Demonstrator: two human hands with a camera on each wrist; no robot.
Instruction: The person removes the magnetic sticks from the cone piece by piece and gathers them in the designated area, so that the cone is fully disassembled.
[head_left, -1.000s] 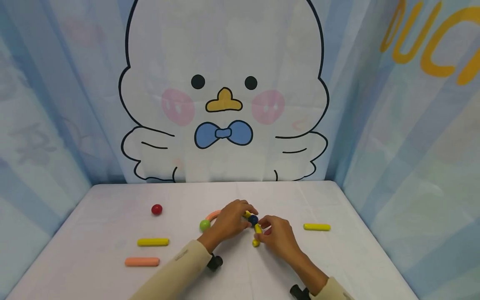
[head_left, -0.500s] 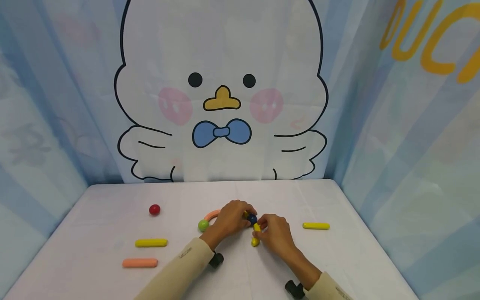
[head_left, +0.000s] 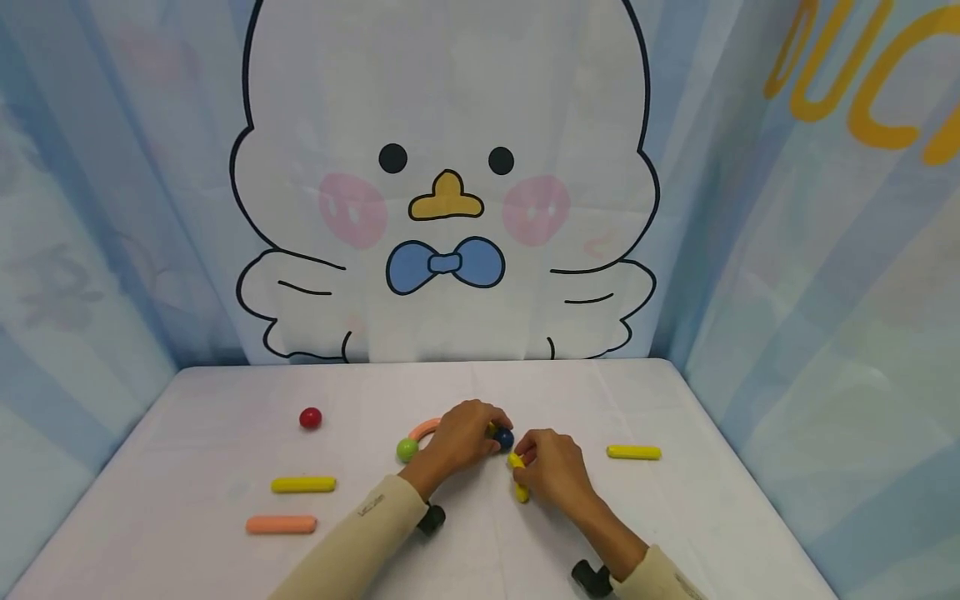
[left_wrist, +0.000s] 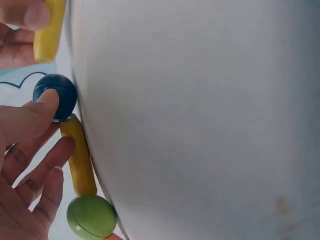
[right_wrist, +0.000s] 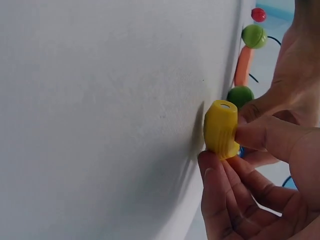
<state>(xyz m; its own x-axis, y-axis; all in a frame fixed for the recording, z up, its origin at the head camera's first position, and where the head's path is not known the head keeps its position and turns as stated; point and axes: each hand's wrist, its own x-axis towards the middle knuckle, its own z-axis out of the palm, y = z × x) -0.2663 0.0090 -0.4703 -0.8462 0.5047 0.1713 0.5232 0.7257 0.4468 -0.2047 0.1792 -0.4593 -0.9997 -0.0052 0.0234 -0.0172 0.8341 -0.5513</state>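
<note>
My left hand (head_left: 463, 437) pinches a dark blue ball (left_wrist: 56, 97) between thumb and fingers. A yellow rod (left_wrist: 81, 162) extends from that ball to a green ball (left_wrist: 91, 216), which hides behind my left hand in the head view. Beyond it, a curved orange rod (head_left: 426, 429) leads to another green ball (head_left: 407, 451). My right hand (head_left: 557, 471) grips a separate yellow rod (right_wrist: 221, 130) by its middle, thumb on one side and fingers on the other. In the left wrist view, a small gap shows between this rod's end and the blue ball.
On the left of the white table (head_left: 420, 558) lie a red ball (head_left: 311, 418), a yellow rod (head_left: 303, 485) and a straight orange rod (head_left: 281, 524). Another yellow rod (head_left: 633, 452) lies to the right. A printed curtain (head_left: 450, 325) stands behind the table.
The yellow rod in my right hand has come away from the blue ball, shifting slightly right and toward me. My left hand stays nearly in place on the ball.
</note>
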